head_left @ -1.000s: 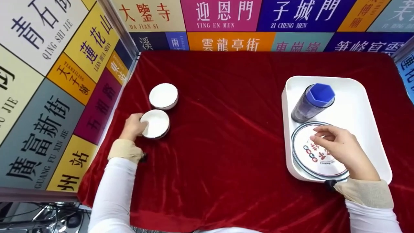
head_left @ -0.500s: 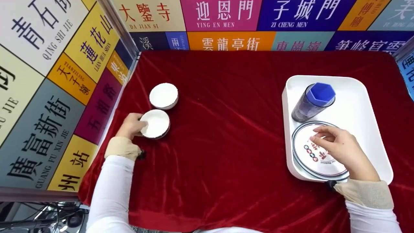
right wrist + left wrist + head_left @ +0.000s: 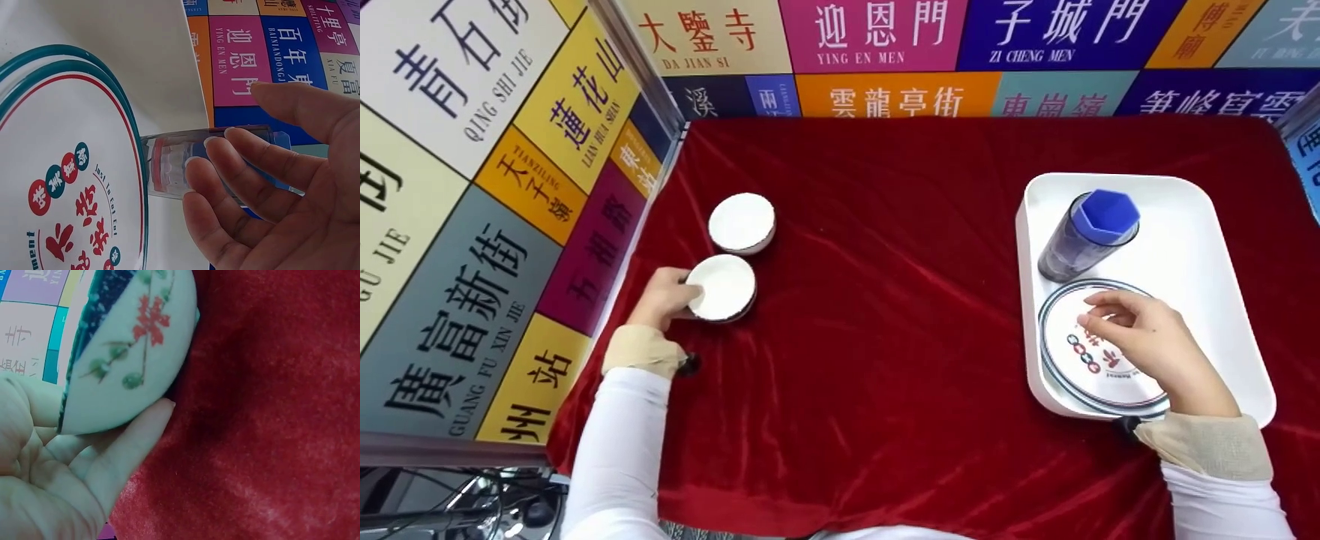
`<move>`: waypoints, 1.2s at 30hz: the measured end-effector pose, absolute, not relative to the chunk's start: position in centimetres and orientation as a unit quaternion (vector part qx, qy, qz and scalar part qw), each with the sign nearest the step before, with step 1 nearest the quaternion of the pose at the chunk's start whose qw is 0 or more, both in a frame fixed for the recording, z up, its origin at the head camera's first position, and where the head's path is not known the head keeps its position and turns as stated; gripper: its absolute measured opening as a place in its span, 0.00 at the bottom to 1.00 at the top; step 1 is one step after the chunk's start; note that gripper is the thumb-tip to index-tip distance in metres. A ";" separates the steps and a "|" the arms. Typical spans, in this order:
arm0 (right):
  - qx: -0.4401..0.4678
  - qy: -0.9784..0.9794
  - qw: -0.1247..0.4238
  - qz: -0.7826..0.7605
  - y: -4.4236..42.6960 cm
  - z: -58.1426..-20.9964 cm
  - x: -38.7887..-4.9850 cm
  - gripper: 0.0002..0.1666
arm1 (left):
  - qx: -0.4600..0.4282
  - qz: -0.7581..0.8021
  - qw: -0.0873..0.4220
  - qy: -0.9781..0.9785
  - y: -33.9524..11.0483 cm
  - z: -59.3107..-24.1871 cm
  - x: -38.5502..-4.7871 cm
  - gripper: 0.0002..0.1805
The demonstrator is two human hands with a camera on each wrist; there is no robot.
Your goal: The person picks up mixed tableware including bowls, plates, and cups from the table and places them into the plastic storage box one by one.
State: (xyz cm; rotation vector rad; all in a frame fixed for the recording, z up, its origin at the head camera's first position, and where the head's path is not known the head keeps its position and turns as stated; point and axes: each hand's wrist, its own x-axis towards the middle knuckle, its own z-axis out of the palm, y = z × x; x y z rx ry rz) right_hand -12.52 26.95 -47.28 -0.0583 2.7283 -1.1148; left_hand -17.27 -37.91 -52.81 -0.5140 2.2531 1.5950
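My left hand [image 3: 664, 296] grips the near one of two white bowls [image 3: 724, 289], thumb over the rim on the inside and fingers below. In the left wrist view that bowl [image 3: 135, 354] shows a red flower, green leaves and a dark blue patch on its outside. The second bowl [image 3: 742, 223] stands just behind it. Above a stack of round plates [image 3: 1069, 375] with green rims and red lettering, my right hand [image 3: 1155, 345] hovers with loosely bent fingers and holds nothing. The right wrist view shows its fingers [image 3: 225, 219] apart from the plates.
The plates lie in a white tray [image 3: 1222, 300] on the right. A dark clear cup [image 3: 1072, 247] with a blue hexagonal piece [image 3: 1105, 217] in its top leans there too. Dark red cloth [image 3: 885, 300] covers the table, with printed panels along the back and left.
The left wrist has shifted slightly left, while the hand keeps its grip on the bowl. The right hand has hardly moved.
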 end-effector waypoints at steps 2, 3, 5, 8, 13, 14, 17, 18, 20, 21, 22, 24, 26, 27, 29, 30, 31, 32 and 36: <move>-0.020 0.921 0.097 -0.376 26.9 -47.2 -12.5 0.26 | -0.177 0.570 0.168 0.785 -38.0 -52.8 -17.2 0.25; -0.020 0.922 0.097 -0.375 26.9 -47.2 -12.5 0.26 | -0.177 0.577 0.169 0.779 -38.0 -52.8 -17.1 0.25; -0.018 0.922 0.099 -0.374 26.9 -47.1 -12.5 0.26 | -0.175 0.590 0.172 0.769 -38.1 -52.9 -17.1 0.26; -0.020 0.920 0.102 -0.378 27.0 -47.1 -12.5 0.27 | -0.178 0.610 0.178 0.751 -38.3 -53.2 -17.0 0.26; -0.019 0.918 0.106 -0.381 27.0 -47.2 -12.5 0.27 | -0.193 0.638 0.184 0.722 -38.5 -53.6 -16.8 0.28; -0.019 0.919 0.107 -0.379 27.1 -47.2 -12.5 0.27 | -0.194 0.643 0.184 0.717 -38.5 -53.7 -16.8 0.28; -0.021 0.922 0.103 -0.373 27.2 -47.3 -12.5 0.26 | -0.192 0.654 0.188 0.707 -38.4 -53.7 -16.6 0.29; -0.022 0.922 0.101 -0.374 27.2 -47.4 -12.5 0.26 | -0.190 0.654 0.191 0.706 -38.3 -53.7 -16.6 0.30; -0.020 0.921 0.100 -0.376 27.2 -47.3 -12.5 0.26 | -0.187 0.655 0.195 0.706 -38.2 -53.7 -16.5 0.30; -0.020 0.920 0.099 -0.378 27.2 -47.3 -12.5 0.26 | -0.185 0.655 0.197 0.706 -38.1 -53.7 -16.5 0.30; -0.020 0.919 0.099 -0.382 27.1 -47.3 -12.5 0.26 | -0.183 0.656 0.198 0.705 -38.1 -53.7 -16.6 0.30; -0.020 0.918 0.098 -0.384 27.1 -47.2 -12.4 0.26 | -0.180 0.660 0.195 0.703 -37.8 -53.7 -16.5 0.30; -0.021 0.918 0.098 -0.384 27.0 -47.2 -12.3 0.25 | -0.172 0.663 0.189 0.703 -37.6 -53.6 -16.5 0.30; -0.022 0.918 0.097 -0.383 27.0 -47.3 -12.3 0.25 | -0.168 0.666 0.186 0.702 -37.4 -53.7 -16.5 0.29; -0.020 0.918 0.098 -0.383 27.0 -47.3 -12.2 0.25 | -0.163 0.675 0.179 0.697 -37.1 -53.7 -16.4 0.28; -0.019 0.918 0.098 -0.384 26.9 -47.3 -12.2 0.25 | -0.160 0.678 0.178 0.695 -36.9 -53.7 -16.4 0.28; -0.018 0.917 0.099 -0.385 26.9 -47.4 -12.2 0.24 | -0.158 0.679 0.176 0.695 -36.7 -53.7 -16.5 0.28; -0.018 0.917 0.099 -0.386 26.9 -47.4 -12.2 0.24 | -0.161 0.679 0.174 0.695 -36.4 -53.7 -16.5 0.27; -0.024 0.915 0.096 -0.391 26.9 -47.6 -12.1 0.24 | -0.167 0.666 0.175 0.705 -35.4 -53.5 -16.8 0.27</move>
